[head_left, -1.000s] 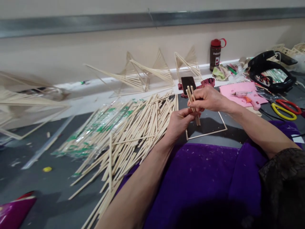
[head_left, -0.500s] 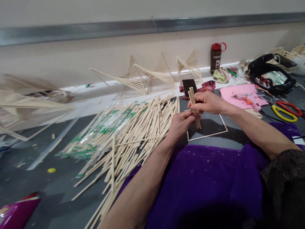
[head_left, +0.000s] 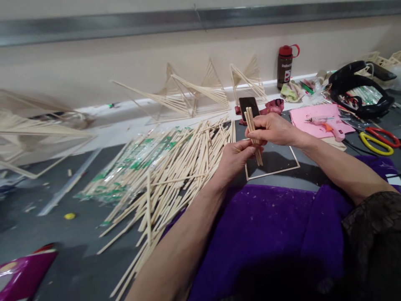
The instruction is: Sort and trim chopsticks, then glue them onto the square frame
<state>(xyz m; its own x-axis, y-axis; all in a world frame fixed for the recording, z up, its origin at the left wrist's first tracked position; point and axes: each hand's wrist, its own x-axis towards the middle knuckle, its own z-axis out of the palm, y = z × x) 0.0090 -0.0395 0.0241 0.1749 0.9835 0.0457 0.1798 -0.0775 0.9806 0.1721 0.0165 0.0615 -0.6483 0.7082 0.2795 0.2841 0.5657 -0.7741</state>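
Note:
A small bundle of wooden chopsticks (head_left: 249,116) stands nearly upright between my hands. My right hand (head_left: 272,129) is closed round its upper part. Lower down, my left hand (head_left: 237,156) pinches the same bundle, its fingertips touching those of the right. Beneath them a square frame of sticks (head_left: 272,172) lies flat on the dark table, partly covered by my hands. Left of my left hand spreads a big pile of loose chopsticks (head_left: 188,167), with plastic-wrapped chopsticks (head_left: 134,161) beside it.
Stick structures (head_left: 197,94) stand along the wall. A phone (head_left: 249,108), a bottle (head_left: 285,69), a glue gun (head_left: 328,126) on pink foam and scissors (head_left: 377,142) lie beyond or right of my hands. A ruler (head_left: 70,184) lies left. Purple cloth (head_left: 260,225) covers my lap.
The view has tipped slightly down, so things sit a little higher in the picture. Both hands still hold the bundle; the right hand has shifted slightly on it.

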